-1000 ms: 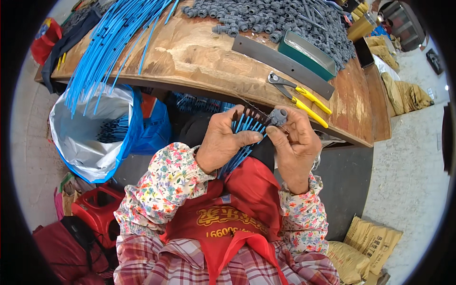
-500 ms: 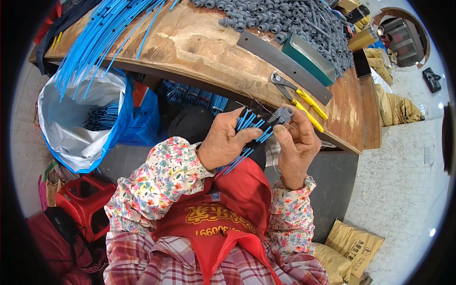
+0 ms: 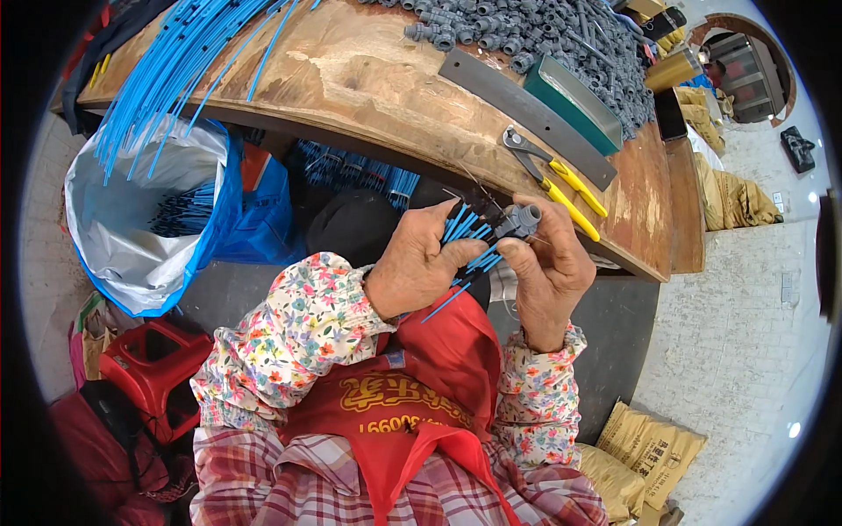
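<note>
My left hand [image 3: 417,263] is closed around a bunch of thin blue rods [image 3: 465,226] with dark ends. Some of the rods stick out below its thumb, over my red apron [image 3: 452,337]. Close beside it, my right hand [image 3: 554,267] grips a grey ribbed plastic fitting [image 3: 519,221] between thumb and fingers. The fitting touches or nearly touches the ends of the bunch; exactly how they meet is hidden by the fingers. Thin wire-like strands poke out around both hands, just off the table's front edge.
On the wooden table [image 3: 368,105] lie yellow-handled pliers [image 3: 561,184], a flat grey metal bar [image 3: 526,118], a green tray [image 3: 574,105] and a heap of grey fittings [image 3: 526,31]. Long blue rods [image 3: 189,66] overhang a lined blue bag [image 3: 83,210] at left. A red stool [image 3: 145,368] stands below.
The fitting in my right hand has tilted slightly and sits a little lower, closer against the bunch. My left hand keeps its grip in nearly the same place.
</note>
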Tool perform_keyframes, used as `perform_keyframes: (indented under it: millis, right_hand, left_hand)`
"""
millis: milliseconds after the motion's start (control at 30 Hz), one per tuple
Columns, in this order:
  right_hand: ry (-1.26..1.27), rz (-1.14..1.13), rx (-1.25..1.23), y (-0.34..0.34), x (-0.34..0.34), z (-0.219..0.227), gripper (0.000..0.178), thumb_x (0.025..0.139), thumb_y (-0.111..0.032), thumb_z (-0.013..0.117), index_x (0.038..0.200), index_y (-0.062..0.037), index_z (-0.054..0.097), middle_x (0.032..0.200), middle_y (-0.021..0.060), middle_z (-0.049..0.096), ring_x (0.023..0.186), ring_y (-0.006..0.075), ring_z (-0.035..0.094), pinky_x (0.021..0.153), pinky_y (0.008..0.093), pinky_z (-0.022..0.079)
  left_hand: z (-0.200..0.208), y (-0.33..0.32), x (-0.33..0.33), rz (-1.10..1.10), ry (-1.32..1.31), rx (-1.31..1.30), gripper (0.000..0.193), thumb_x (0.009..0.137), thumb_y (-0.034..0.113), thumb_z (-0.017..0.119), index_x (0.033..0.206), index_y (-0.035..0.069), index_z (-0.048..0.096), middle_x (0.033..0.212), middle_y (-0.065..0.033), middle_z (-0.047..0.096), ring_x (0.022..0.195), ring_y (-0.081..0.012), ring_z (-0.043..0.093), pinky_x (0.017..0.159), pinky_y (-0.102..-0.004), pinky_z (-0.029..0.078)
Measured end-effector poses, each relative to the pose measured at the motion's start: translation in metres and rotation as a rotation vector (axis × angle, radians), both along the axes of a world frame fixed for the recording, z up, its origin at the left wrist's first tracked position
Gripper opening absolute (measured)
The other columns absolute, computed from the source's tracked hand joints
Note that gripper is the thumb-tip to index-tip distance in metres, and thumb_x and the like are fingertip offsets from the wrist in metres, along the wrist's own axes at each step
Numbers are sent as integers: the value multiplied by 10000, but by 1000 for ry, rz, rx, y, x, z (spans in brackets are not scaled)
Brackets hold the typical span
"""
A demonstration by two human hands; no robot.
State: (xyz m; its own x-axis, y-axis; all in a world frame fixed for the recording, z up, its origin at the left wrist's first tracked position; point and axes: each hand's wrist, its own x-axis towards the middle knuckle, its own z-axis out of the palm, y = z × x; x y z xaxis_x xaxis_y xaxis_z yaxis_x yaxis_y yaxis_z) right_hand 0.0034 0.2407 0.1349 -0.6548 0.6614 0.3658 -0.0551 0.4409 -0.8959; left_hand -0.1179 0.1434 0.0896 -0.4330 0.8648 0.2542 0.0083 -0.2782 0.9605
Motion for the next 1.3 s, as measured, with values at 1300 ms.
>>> perform_keyframes:
  millis: [1300]
  right_hand:
    - [281, 307, -347, 28, 1, -11, 336, 713, -12, 733, 1021, 66, 621, 971, 62, 579, 827, 109, 558, 710, 216, 451]
  left_hand:
    - [-14, 4, -8, -310, -167, 34, 286, 950, 237, 539, 1109, 0, 550, 822, 25, 567, 700, -43, 497, 621, -207, 422]
